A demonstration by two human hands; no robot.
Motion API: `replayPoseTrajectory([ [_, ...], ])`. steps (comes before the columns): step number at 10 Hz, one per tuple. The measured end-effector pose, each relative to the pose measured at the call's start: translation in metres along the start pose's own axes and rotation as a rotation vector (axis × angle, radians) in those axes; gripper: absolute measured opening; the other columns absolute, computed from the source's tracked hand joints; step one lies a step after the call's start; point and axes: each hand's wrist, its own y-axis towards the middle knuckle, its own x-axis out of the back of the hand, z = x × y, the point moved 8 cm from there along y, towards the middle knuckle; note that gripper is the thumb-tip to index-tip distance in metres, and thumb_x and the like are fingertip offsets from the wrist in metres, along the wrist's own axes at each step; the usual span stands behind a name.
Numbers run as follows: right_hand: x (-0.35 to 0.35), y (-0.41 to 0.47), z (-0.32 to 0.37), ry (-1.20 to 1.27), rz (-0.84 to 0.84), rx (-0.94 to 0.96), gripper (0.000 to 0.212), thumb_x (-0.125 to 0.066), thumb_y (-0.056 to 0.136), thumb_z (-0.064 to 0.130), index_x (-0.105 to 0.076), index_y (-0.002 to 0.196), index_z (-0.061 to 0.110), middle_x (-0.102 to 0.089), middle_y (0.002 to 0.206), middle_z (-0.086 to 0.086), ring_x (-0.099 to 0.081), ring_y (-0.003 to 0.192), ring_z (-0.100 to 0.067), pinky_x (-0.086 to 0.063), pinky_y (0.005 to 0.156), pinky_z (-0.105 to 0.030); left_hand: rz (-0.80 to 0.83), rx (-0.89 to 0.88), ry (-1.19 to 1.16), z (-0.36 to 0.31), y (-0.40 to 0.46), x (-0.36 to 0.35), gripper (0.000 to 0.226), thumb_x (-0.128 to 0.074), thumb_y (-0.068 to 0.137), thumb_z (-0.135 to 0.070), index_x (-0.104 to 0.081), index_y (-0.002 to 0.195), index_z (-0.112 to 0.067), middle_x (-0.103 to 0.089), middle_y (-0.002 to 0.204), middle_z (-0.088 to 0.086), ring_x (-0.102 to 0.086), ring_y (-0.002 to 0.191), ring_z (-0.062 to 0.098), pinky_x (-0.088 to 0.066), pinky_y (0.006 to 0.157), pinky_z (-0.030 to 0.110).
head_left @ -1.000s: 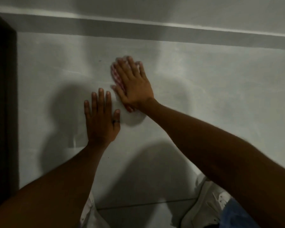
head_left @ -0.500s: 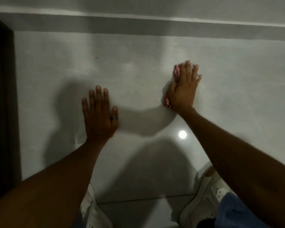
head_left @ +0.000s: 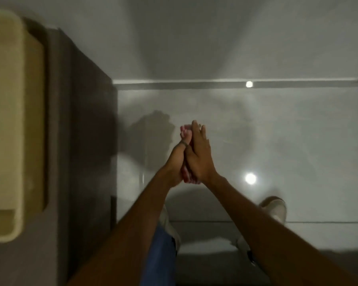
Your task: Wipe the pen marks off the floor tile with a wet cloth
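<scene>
Both hands are raised above the grey floor tile point(head_left: 277, 145), pressed together palm to palm. The pink-and-white checked cloth point(head_left: 185, 129) is sandwiched between them, peeking out past the fingertips and again near the wrists. My left hand point(head_left: 176, 159) is on the left side of the cloth, with a ring on its thumb. My right hand point(head_left: 199, 153) covers the cloth from the right. No pen marks are visible on the tile; the picture is blurred.
A dark cabinet point(head_left: 81, 141) stands at the left, with a cream-coloured object point(head_left: 6, 124) on top. A grey skirting strip point(head_left: 215, 84) runs along the wall. My white shoes point(head_left: 275, 207) and blue trouser leg point(head_left: 159, 254) are below the hands.
Both hands have left the floor and come together around the cloth. The view has risen and swung, so the cabinet at the left shows.
</scene>
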Motion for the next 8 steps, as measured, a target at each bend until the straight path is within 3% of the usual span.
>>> replayPoseTrajectory([
  [1,0.016,-0.039,0.088,0.324,-0.079,-0.092,0.063,-0.044,0.113,0.036,-0.015,0.168,0.032,-0.022,0.178,-0.003,-0.024,0.164,-0.026,-0.027,0.132,-0.055,0.049,-0.056,-0.103,-0.035,-0.100,0.002,0.066,-0.073,0.096,-0.052,-0.061,0.153,-0.020,-0.069,0.150,0.010,-0.067,0.137,0.029,-0.062,0.106,0.039],
  [2,0.013,-0.054,0.154,0.487,0.027,-0.296,0.064,-0.055,0.105,0.054,-0.039,0.161,0.026,-0.049,0.163,-0.005,-0.054,0.143,-0.022,-0.054,0.107,-0.039,0.083,-0.092,-0.119,-0.078,-0.180,0.028,0.097,-0.101,0.066,-0.044,-0.061,0.150,-0.019,-0.075,0.140,0.013,-0.073,0.127,0.034,-0.065,0.099,0.048],
  [3,-0.023,-0.044,0.243,0.447,0.345,-0.211,0.032,-0.067,0.101,0.040,-0.073,0.129,0.024,-0.081,0.119,0.000,-0.076,0.108,-0.015,-0.059,0.085,-0.029,-0.001,-0.190,-0.044,-0.134,-0.234,0.081,0.090,-0.100,0.065,-0.021,-0.062,0.146,-0.023,-0.081,0.128,0.010,-0.079,0.114,0.032,-0.068,0.084,0.043],
  [4,-0.079,-0.020,0.316,0.197,0.470,-0.017,0.027,-0.075,0.097,0.010,-0.073,0.119,0.024,-0.080,0.106,0.003,-0.076,0.094,-0.004,-0.061,0.079,-0.021,-0.195,-0.305,0.070,-0.182,-0.265,0.153,0.070,-0.079,0.078,-0.003,-0.063,0.141,-0.029,-0.084,0.121,0.004,-0.081,0.109,0.028,-0.069,0.079,0.039],
  [5,-0.146,0.008,0.371,-0.157,0.462,0.169,0.035,-0.073,0.094,0.013,-0.070,0.129,0.016,-0.077,0.119,-0.004,-0.072,0.105,-0.014,-0.055,0.085,-0.013,-0.382,-0.377,0.177,-0.216,-0.271,0.226,0.051,-0.079,0.092,-0.002,-0.068,0.132,-0.032,-0.085,0.117,-0.003,-0.081,0.108,0.024,-0.068,0.075,0.030],
  [6,-0.198,0.037,0.398,-0.566,0.335,0.291,0.041,-0.067,0.094,0.026,-0.063,0.131,0.009,-0.071,0.127,-0.013,-0.065,0.120,-0.030,-0.052,0.097,-0.032,-0.587,-0.413,0.259,-0.238,-0.254,0.288,0.056,-0.084,0.091,-0.008,-0.065,0.141,-0.019,-0.077,0.128,0.004,-0.077,0.103,0.021,-0.064,0.068,0.022],
  [7,-0.227,0.054,0.406,-1.014,0.243,0.375,0.047,-0.064,0.094,0.031,-0.058,0.135,0.010,-0.069,0.130,-0.013,-0.053,0.135,-0.039,-0.031,0.122,-0.050,-0.644,-0.392,0.519,-0.251,-0.237,0.302,0.064,-0.086,0.088,-0.015,-0.061,0.147,-0.017,-0.073,0.133,0.010,-0.074,0.112,0.032,-0.062,0.078,0.032],
  [8,-0.230,0.049,0.412,-1.258,0.204,0.454,0.052,-0.064,0.093,0.034,-0.055,0.139,0.010,-0.067,0.134,-0.011,-0.052,0.135,-0.035,-0.025,0.123,-0.050,-0.719,-0.342,0.950,-0.258,-0.246,0.280,0.066,-0.079,0.092,-0.031,-0.055,0.151,-0.015,-0.064,0.141,0.020,-0.069,0.120,0.041,-0.062,0.096,0.048],
])
